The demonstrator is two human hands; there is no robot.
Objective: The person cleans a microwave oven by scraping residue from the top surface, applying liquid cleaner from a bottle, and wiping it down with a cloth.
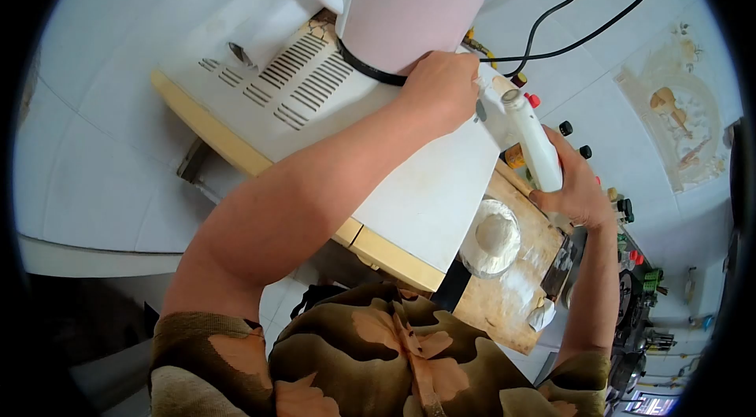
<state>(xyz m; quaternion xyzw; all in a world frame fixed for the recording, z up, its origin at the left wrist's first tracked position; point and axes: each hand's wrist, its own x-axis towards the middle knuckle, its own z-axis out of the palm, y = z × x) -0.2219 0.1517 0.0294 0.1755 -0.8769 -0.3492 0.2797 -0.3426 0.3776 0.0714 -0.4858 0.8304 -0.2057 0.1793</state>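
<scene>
My left hand [445,90] is closed over the far part of a white vented appliance [409,196], beside the base of a pink jug [421,3] with a white handle. Its fingertips are turned away, so what they hold cannot be made out. In my right hand [579,185] is a white bottle-shaped thing [535,141], tilted, its narrow end with a round greyish opening pointing toward my left hand. Below it, a bowl [466,248] holding a pale rounded mass and white powder stands on a wooden board [480,307].
White powder is scattered across the board. A dark flat blade-like thing [561,263] and a crumpled white piece [542,315] lie at its right edge. Several capped bottles [626,210] line the tiled wall. A black cable [551,55] loops behind the appliance.
</scene>
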